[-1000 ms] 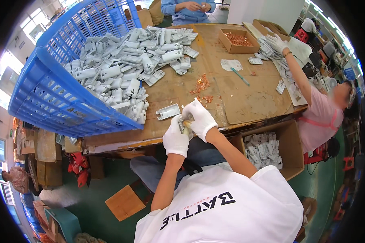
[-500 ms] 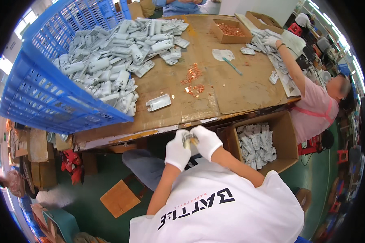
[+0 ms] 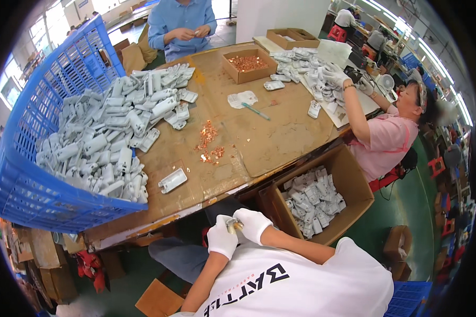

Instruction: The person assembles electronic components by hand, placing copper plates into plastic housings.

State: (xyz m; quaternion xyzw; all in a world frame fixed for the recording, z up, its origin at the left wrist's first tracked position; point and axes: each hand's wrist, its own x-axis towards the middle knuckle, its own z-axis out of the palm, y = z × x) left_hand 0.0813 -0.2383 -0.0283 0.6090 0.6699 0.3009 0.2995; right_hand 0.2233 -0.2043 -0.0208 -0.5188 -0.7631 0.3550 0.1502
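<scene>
The left hand [image 3: 222, 236], in a white glove, has its fingers curled round a small grey part [image 3: 231, 224]; its shape is mostly hidden. The gloved right hand [image 3: 253, 225] bends in from the right, its fingertips at the part; whether they pinch or only press it cannot be told. Both are over the lap, just off the counter's near edge. On the counter [image 3: 190, 197], near and left, lies a single white casing [image 3: 173, 180]; beyond it, copper-coloured pieces [image 3: 208, 134], too small to make out singly. Farther left, heaped casings [image 3: 108, 138] hide the inside of a blue basket [image 3: 42, 185]. Right of the hands, a carton [image 3: 350, 203] holds more casings, the lower ones covered.
</scene>
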